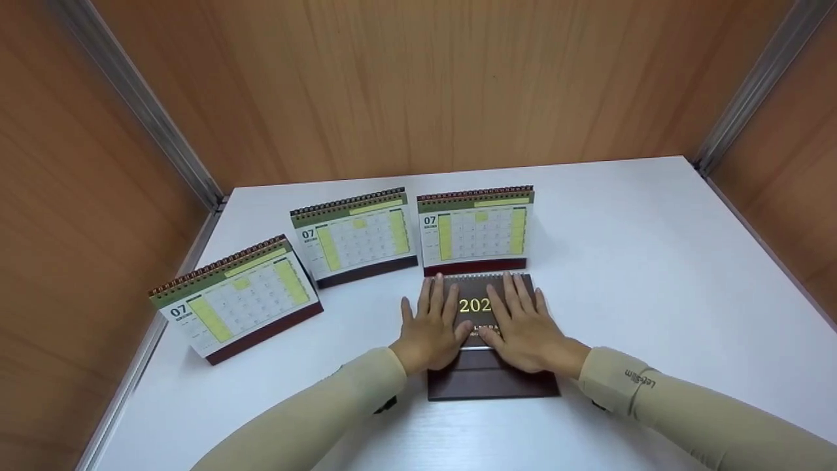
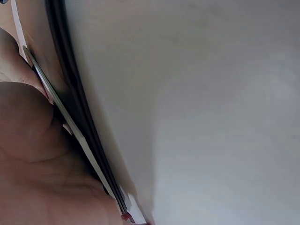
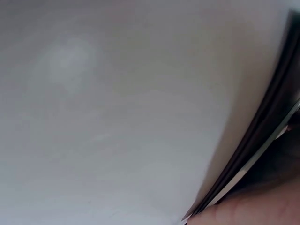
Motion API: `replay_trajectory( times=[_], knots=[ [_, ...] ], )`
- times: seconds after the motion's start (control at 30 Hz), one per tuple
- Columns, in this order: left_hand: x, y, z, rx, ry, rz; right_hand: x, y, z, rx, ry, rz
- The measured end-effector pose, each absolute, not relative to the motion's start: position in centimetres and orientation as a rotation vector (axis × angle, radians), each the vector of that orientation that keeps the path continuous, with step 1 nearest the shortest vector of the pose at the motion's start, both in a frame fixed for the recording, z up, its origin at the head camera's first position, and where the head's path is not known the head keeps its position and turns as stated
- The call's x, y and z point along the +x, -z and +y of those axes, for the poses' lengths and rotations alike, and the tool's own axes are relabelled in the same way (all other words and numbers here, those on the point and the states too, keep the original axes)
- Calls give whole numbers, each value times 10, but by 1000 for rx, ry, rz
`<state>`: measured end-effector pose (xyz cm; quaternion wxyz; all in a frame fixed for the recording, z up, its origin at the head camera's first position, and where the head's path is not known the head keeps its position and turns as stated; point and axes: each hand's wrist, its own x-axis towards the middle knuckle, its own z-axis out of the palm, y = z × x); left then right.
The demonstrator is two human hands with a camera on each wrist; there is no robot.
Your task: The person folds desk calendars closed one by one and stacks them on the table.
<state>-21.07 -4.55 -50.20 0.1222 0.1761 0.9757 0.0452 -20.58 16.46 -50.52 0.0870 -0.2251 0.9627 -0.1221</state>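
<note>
A dark brown desk calendar (image 1: 475,288) with gold lettering lies flat on the table, its spiral at the far end and its maroon base flap (image 1: 494,384) toward me. My left hand (image 1: 430,330) rests on its left part and my right hand (image 1: 526,330) on its right part, fingers straight and spread. The palms hide part of the gold text. In the left wrist view, the palm (image 2: 51,168) lies against the calendar's stacked edge (image 2: 86,136). The right wrist view shows part of the right hand (image 3: 262,204) beside the calendar's edge (image 3: 253,136).
Several desk calendars stand upright showing month 07: one at the left (image 1: 239,301), one at the back middle (image 1: 356,239), and one (image 1: 477,229) right behind the flat calendar. The white table (image 1: 654,275) is bounded by wooden panels (image 1: 458,85) at the back and sides.
</note>
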Motion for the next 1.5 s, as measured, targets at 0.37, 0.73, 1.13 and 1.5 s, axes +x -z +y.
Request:
replay_trajectory(
  times=[0.37, 0.73, 1.13, 1.5],
  knots=[
    [-213, 460, -57, 542, -227, 2703, -209, 473, 164, -621, 380, 2697],
    [-227, 442, -78, 651, -588, 2711, -217, 455, 181, -655, 538, 2738],
    [-231, 433, -102, 542, -903, 2743, -227, 431, 218, -555, 843, 2715],
    [-229, 441, -120, 271, -1168, 2563, -231, 430, 244, -247, 1094, 2417]
  ],
)
